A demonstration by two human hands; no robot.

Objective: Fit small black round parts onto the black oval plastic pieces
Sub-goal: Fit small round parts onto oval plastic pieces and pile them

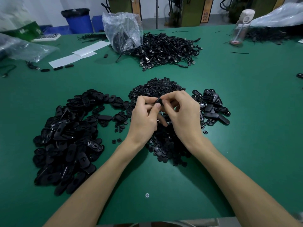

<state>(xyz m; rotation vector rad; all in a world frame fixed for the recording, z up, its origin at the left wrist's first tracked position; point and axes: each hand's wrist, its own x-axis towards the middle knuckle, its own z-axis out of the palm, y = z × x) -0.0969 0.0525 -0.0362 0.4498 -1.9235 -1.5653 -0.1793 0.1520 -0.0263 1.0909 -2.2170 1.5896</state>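
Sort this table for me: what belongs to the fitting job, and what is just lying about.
Job: left hand, right hand, oval piece pinched between them, round-parts pile, left oval pile, right oval pile.
Lying about: cable heap, plastic bag, water bottle, white sheets.

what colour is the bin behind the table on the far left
The bin is blue, with a black liner over its rim; the head view shows it.

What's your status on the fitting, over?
Left hand and right hand both pinching one oval piece, over the round-parts pile. Round part seated or not: cannot tell. Nothing blocking.
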